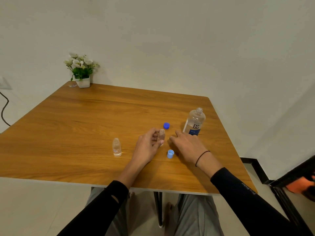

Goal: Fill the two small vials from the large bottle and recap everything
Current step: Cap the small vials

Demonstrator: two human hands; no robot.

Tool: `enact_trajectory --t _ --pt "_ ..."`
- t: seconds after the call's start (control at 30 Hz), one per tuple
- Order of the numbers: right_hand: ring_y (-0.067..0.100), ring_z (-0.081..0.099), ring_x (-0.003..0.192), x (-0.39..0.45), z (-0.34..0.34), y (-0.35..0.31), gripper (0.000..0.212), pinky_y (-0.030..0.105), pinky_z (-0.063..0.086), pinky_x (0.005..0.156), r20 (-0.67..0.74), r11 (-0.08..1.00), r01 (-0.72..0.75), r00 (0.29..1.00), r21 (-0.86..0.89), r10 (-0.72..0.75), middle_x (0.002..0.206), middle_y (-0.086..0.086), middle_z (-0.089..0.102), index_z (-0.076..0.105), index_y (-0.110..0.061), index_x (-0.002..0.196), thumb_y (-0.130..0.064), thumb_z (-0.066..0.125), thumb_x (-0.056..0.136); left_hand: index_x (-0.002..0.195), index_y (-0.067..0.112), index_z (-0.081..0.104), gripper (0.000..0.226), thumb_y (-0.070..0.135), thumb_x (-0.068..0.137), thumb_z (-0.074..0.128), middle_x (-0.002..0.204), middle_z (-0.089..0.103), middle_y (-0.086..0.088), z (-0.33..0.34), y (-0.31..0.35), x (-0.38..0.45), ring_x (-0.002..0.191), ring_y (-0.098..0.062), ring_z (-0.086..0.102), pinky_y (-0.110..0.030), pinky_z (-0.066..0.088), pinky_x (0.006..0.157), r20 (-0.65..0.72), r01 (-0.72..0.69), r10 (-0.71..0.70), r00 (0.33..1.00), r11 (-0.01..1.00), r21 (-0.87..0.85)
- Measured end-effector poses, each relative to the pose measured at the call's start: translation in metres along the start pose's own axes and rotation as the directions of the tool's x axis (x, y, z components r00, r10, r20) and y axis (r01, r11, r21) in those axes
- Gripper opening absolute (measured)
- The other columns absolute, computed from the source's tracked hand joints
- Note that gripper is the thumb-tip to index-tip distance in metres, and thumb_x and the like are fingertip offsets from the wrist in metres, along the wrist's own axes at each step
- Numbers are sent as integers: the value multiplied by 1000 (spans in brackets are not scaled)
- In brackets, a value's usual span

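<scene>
Two small vials: one [117, 147] stands alone on the table, the other [161, 135] is in the left hand. One large bottle [194, 122] stands uncapped. Two loose caps lie on the wood: one dark blue cap [166, 125] and one light blue cap [170, 153]. Two hands: the left hand [148, 145] and the right hand [186, 144]. One table [85, 125]. One flower pot [83, 82] stands at the far corner.

The left hand [148, 145] is gripping an uncapped small vial [161, 136] upright on the table [85, 116]. The right hand [186, 145] is lying flat beside it, between a light blue cap [170, 153] and the open large bottle [194, 122].
</scene>
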State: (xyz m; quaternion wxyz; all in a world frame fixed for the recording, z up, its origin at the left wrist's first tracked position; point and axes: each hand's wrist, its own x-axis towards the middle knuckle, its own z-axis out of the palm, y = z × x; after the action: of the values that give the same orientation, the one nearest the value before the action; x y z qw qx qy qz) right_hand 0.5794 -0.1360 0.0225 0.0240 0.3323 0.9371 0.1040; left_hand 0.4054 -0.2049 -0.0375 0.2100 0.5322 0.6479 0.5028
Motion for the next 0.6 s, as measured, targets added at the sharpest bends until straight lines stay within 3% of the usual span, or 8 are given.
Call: enact_trajectory --t 0.1,0.17,0.23,0.33,0.43,0.6 --pt "28 63 87 -1 1 5 43 44 57 71 -118 939 -63 987 339 109 121 2 46 55 -23 125 1 65 92 122 16 69 33 9 92 80 106 77 6 0 -1 2 97 -3 74 -9 56 80 4 1 -1 1000 1000 7" --pt "21 67 80 0 -2 6 32 45 60 70 -232 785 -29 948 619 219 111 -2 56 61 -24 117 1 60 97 121 17 69 32 8 92 80 103 76 8 0 -1 2 95 0 73 -8 55 79 3 3 -3 1000 1000 4" --pt "12 69 74 3 -5 4 16 44 60 68 -318 652 4 875 758 364 98 -8 67 65 -24 106 -10 61 101 120 18 69 32 8 92 80 99 74 12 0 0 1 91 7 70 -7 54 77 0 9 -9 1000 1000 4" --pt "6 68 85 11 -11 -1 6 39 60 75 -348 573 17 810 819 472 94 -14 71 68 -22 99 -19 72 97 119 19 69 31 8 92 79 97 73 15 1 -1 1 91 9 70 -8 55 77 1 6 -6 1000 1000 3" --pt "9 69 82 19 -15 -9 14 37 60 74 -319 534 36 835 845 448 87 -9 71 62 -18 91 -18 75 94 118 17 70 29 7 92 79 98 77 8 1 -2 1 93 -1 74 -18 61 81 -10 -5 5 1000 1000 -3" --pt "15 68 79 28 -15 -16 18 46 58 70 -318 725 43 916 687 246 87 -5 70 52 -25 95 -21 70 98 116 17 70 27 8 92 77 99 78 4 1 -4 2 91 -5 75 -27 64 82 -4 -15 15 1000 1000 -1"
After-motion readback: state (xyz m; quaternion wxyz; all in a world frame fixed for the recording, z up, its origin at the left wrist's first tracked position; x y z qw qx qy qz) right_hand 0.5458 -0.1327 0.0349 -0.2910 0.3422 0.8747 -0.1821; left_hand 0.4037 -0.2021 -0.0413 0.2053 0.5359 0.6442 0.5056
